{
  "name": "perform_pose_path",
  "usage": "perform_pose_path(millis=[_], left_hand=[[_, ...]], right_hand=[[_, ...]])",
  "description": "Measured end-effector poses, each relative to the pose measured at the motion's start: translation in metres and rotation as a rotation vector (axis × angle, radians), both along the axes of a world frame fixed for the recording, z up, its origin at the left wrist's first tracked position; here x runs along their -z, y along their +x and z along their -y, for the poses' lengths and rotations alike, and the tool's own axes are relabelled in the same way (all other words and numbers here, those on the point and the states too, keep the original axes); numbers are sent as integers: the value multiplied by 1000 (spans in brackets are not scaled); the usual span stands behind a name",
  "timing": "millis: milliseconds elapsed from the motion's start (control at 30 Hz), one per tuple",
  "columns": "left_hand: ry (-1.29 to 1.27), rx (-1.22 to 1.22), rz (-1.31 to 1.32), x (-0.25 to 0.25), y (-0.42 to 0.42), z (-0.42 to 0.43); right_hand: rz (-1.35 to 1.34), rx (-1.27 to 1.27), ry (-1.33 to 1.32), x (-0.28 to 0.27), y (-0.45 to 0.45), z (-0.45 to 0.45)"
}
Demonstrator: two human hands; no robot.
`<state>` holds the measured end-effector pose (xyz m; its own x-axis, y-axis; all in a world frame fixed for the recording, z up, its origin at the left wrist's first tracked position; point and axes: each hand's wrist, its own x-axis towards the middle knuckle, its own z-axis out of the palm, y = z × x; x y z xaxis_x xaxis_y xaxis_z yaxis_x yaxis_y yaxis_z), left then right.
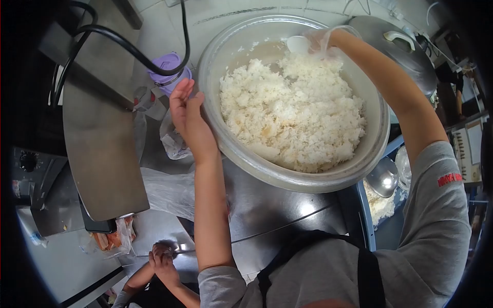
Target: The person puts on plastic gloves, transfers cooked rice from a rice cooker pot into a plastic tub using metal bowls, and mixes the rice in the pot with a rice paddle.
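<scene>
A large round metal pot point(377, 154) stands before me, its bottom covered with a heap of white cooked rice point(292, 115). My right hand point(324, 43), inside a loose clear plastic glove, reaches over the far right of the pot. It is closed on a white rice paddle point(298, 44), whose blade lies at the far edge of the rice. The plastic and blur partly hide the fingers. At the pot's left side is my left hand point(191, 115), bare and open, its fingers extended by the outer rim; firm contact is hard to make out.
Left of the pot are a purple lidded container point(169, 66), plastic bags point(169, 190), and a metal panel point(105, 128) with a black cable. A large lid point(395, 46) is behind right. A blue tub point(367, 220) holds rice and a metal bowl point(382, 177). Another person's hands point(163, 262) work lower left.
</scene>
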<state>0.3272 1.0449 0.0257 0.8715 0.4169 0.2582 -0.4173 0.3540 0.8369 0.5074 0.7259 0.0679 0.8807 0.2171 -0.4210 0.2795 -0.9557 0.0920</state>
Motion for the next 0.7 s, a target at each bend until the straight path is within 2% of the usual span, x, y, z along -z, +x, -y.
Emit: perform_pose_path(millis=[67,133,233,300,367,433,467,533,567,633,700], left_hand=[[53,-9,3,4,0,0],[43,2,3,4,0,1],[27,11,3,2,0,1],[7,15,15,2,1,2],[15,0,15,4,1,1],[11,-7,34,5,2,1],[7,-23,42,6,1,2],[7,-35,47,8,-2,1],[13,-39,46,7,-3,0],[-80,-27,39,2,-6,-1],[-175,-11,15,1,-9,-3]], right_hand=[[-40,10,88,12,0,3],[6,-104,77,23,0,14],[97,-86,111,51,-1,16],[139,-87,204,51,-29,-1],[-112,259,745,28,-86,-41],[70,165,479,58,-96,-56],[73,163,469,61,-101,-61],[292,-570,-354,64,-103,-71],[300,-567,-351,51,-110,-74],[-1,-136,194,4,-123,-76],[-72,113,324,-16,-107,-63]])
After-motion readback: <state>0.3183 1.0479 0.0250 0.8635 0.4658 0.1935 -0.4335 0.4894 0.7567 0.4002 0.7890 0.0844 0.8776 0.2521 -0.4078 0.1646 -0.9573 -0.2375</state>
